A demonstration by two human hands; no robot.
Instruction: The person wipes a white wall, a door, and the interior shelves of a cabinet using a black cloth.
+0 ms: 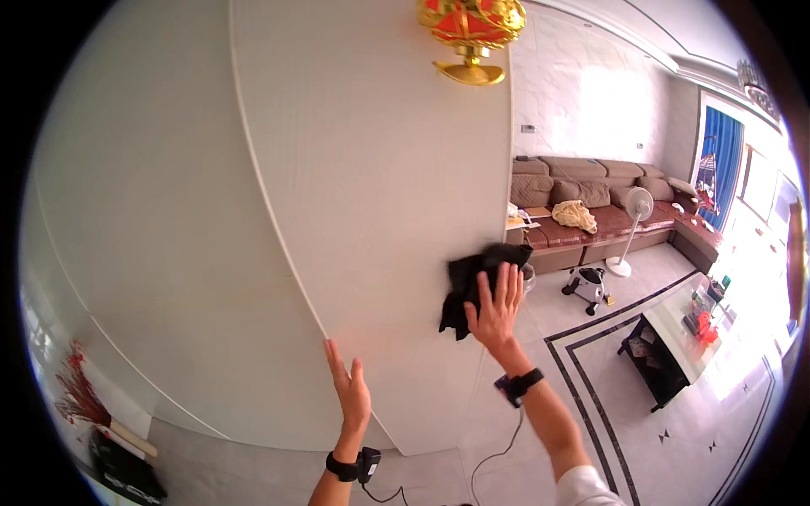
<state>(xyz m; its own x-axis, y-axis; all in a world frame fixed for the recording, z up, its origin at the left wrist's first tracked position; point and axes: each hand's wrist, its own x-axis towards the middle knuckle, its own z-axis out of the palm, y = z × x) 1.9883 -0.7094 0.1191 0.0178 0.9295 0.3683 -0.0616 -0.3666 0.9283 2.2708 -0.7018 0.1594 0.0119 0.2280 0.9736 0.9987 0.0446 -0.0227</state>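
My right hand (498,316) presses a black cloth (461,284) flat against a pale wall panel (373,190), close to the panel's right edge. The cloth spreads out past my fingers, and its upper edge looks blurred. Lower and to the left, my left hand (352,393) is raised with its thumb apart from the fingers and holds nothing. Its fingertips are beside a thin light seam strip (273,221) in the panelling; whether they touch the surface I cannot tell. Each wrist wears a black strap with a small device and a cable.
A red and gold hanging ornament (471,38) is above the cloth. Past the panel edge are a brown sofa (569,167), a white standing fan (638,205), a small wheeled item (587,286) and a coffee table (680,335). Red dried branches (82,392) stand at lower left.
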